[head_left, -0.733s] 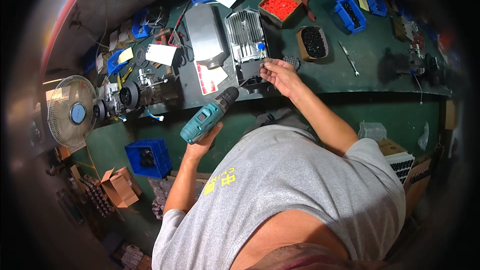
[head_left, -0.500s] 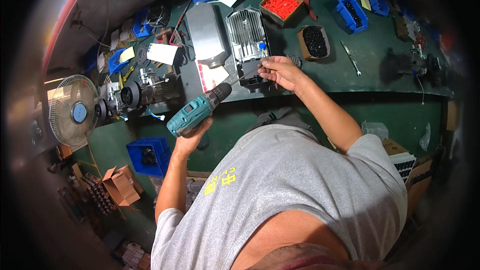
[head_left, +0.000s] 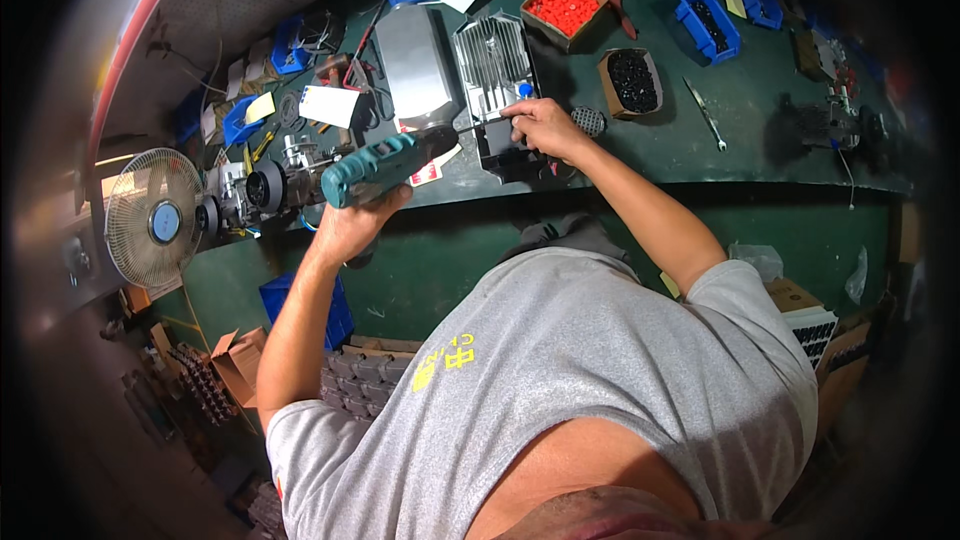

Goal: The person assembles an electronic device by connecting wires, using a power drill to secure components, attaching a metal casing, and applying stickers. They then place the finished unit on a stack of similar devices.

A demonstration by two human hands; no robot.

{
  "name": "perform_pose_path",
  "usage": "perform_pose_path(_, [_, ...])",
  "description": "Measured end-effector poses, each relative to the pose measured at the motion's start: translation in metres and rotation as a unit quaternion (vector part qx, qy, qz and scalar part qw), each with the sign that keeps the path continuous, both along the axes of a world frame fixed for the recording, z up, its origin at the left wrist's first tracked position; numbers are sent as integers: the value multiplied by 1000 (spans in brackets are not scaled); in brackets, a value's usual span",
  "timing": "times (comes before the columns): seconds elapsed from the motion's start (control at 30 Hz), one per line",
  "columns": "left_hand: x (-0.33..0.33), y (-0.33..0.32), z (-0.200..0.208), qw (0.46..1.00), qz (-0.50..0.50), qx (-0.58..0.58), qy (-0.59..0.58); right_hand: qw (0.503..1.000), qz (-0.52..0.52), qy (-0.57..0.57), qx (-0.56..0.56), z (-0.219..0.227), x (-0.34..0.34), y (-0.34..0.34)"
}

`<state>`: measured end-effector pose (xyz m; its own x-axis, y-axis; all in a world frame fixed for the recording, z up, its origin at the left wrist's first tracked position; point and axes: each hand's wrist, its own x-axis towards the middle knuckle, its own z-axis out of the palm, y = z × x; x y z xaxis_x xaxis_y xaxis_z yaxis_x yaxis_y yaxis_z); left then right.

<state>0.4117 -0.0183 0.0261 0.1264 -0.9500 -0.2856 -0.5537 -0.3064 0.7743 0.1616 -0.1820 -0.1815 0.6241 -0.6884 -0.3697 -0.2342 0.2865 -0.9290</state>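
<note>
Hidden or too small
The drill and left fingers hide its handle; anything between the right fingers is too small to tell.

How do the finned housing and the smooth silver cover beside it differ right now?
The finned housing has parallel ridges; the silver cover shows a broad, smooth face.
The housing's near end is dark, while the cover is pale grey over most of its face.
The right hand is at the housing; neither hand is on the cover.
Both look metallic and lie on the green bench.
</note>
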Motion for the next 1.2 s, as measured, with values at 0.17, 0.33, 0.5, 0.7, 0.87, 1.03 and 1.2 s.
perform_pose_path(0.17, [-6,-29,13,998,-68,1,-9,998,13,27,-50,-13,-1,1])
perform_pose_path(0.33, [-10,-51,33,980,-149,42,-127,996,23,26,-77,-13,-4,2])
perform_pose_path(0.5, [-23,-80,50,951,-200,54,-228,996,48,2,-79,-7,-10,0])
perform_pose_path(0.7, [-27,-113,52,934,-261,101,-220,998,17,-60,-32,-10,-14,2])
perform_pose_path(0.87, [-37,-121,58,940,-261,93,-201,997,-64,-25,-42,-10,-22,10])
perform_pose_path(1.03, [-44,-126,59,933,-266,96,-220,993,-87,-47,-60,-23,-24,21])
perform_pose_path(1.2, [-46,-127,58,931,-267,77,-237,985,-84,-19,-147,-24,-22,27])
